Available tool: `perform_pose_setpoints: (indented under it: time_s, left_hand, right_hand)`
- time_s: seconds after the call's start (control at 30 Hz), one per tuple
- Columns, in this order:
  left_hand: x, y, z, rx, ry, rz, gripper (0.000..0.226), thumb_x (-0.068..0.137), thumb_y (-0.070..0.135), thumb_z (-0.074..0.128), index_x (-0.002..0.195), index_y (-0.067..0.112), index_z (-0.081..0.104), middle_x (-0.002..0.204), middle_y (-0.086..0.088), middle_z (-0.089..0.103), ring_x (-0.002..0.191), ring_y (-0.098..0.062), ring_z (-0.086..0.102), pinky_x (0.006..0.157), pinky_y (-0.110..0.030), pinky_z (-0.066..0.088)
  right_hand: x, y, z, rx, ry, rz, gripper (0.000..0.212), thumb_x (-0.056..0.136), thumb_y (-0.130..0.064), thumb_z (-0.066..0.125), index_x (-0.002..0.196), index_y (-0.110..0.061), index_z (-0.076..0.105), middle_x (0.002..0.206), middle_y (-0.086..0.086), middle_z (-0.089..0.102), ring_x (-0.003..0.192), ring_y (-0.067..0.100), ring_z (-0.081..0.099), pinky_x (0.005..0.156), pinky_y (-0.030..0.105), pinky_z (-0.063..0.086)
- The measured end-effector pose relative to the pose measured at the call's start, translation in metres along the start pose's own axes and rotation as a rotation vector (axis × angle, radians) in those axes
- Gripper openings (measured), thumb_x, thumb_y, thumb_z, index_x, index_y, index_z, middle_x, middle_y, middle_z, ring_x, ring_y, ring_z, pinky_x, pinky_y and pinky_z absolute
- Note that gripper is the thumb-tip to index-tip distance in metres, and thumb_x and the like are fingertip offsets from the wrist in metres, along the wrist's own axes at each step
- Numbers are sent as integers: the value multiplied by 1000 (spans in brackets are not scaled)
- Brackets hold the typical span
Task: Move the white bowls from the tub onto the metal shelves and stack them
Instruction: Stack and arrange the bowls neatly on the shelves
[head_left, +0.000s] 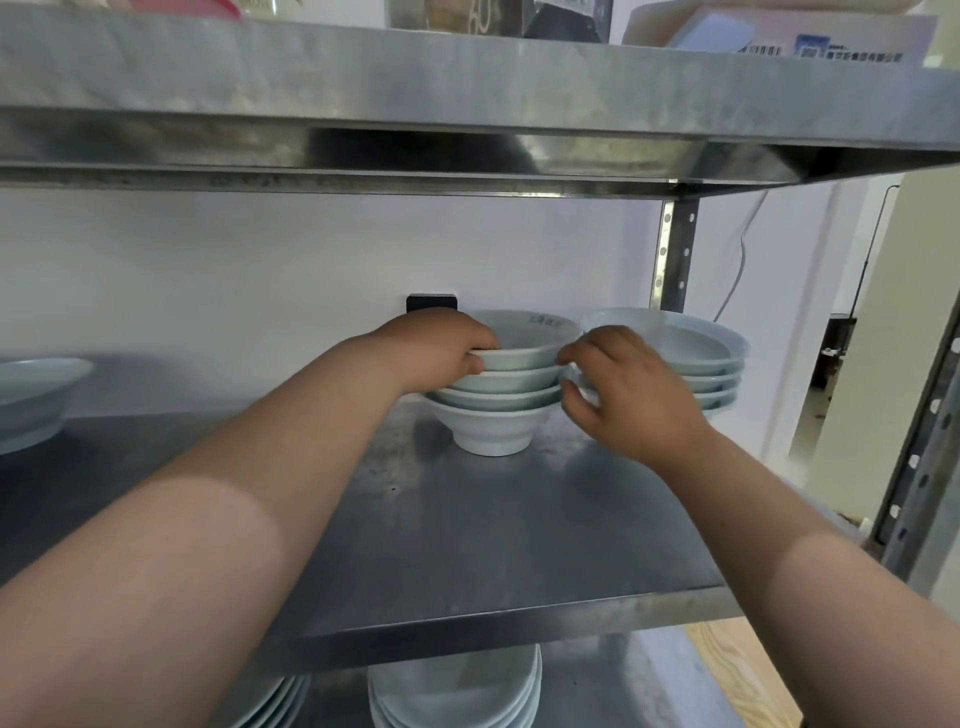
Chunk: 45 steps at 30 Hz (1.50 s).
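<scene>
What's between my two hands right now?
The bowl stack: left hand grips its top bowl, right hand at its other side. Head view.

The bare left arm (218, 519) and right arm (810, 561) stretch forward, converging. The left hand (441, 348) is knuckles-up, its fingers curled over the left rim of the top bowl (530, 345). The right hand (623, 395) is palm down, fingers spread and loosely bent, index tip at that bowl's right rim.

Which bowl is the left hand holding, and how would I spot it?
On the middle metal shelf, find the stack of four deep bowls. It is the top bowl, gripped at its rim by the left hand; only it shows dark writing inside its rim.
</scene>
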<state>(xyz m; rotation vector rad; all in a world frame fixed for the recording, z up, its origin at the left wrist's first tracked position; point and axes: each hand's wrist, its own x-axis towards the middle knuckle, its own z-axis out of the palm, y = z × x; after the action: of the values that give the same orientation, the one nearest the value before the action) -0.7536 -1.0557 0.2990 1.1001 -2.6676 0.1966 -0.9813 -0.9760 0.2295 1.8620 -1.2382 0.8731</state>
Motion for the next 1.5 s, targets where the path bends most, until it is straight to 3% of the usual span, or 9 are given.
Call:
perform_pose_setpoints:
  time_s: [0.13,0.4,0.5,0.63,0.73,0.87,0.97,1.27,1.5]
  left_hand:
    - [2,-1,-3,75,174,-82,19,95,17,46,105,24,60,93,0,56,86,-22,53,63,-30,34]
    - [-61,-43,-25,166,626,-106,23,94,13,49,113,16,62,104,-11,66,90,-35,61,67,-31,41]
    - [-91,-73,-20,229,709,-97,24,89,8,57,110,15,66,100,-13,70,85,-37,64,63,-35,45]
    - [-128,-111,1,302,670,-172,24,79,4,69,101,14,70,89,-13,72,73,-36,68,56,-37,51]
    - [-147,-134,20,344,633,-204,21,79,6,65,96,16,71,84,-11,72,67,-34,68,52,-36,52]
    - [-164,-151,43,343,513,-191,22,74,20,54,90,20,69,80,-5,72,65,-30,68,50,-36,54]
    - [-171,-155,55,334,436,-151,22,70,14,71,90,22,68,78,1,70,65,-26,68,50,-30,50]
    - [-167,-145,78,214,399,-42,32,71,5,73,95,25,68,83,7,70,72,-25,66,55,-30,50]
    - [-155,-129,78,76,367,2,26,84,7,59,104,21,67,93,3,69,86,-26,63,70,-33,51]
  right_hand:
    - [3,-29,11,21,-19,-50,29,81,-27,63,106,-12,69,102,6,65,96,27,60,79,36,52]
    - [17,-48,27,-81,-389,24,92,61,-47,85,136,-9,50,129,14,55,121,35,51,99,45,45]
    - [32,-49,35,-78,-462,26,79,59,-45,86,124,-11,55,124,9,56,119,31,49,99,39,42]
    - [52,-54,29,-74,-628,78,53,72,-44,76,109,-17,50,101,4,61,95,26,56,67,32,39]
    - [58,-59,25,-71,-673,81,42,76,-41,72,106,-20,51,88,0,58,82,22,53,62,32,37]
    - [52,-69,30,-48,-650,88,27,82,-32,66,106,-26,53,87,2,61,86,25,58,68,34,49]
    - [44,-76,36,-64,-593,112,22,87,-31,62,104,-24,50,83,0,57,86,26,58,65,33,48]
    - [42,-83,34,-5,-372,301,31,89,-25,62,118,-21,50,93,2,63,90,32,60,62,33,45]
    - [74,-85,13,-109,-117,56,31,85,-20,68,112,-8,60,89,17,69,77,39,61,59,33,38]
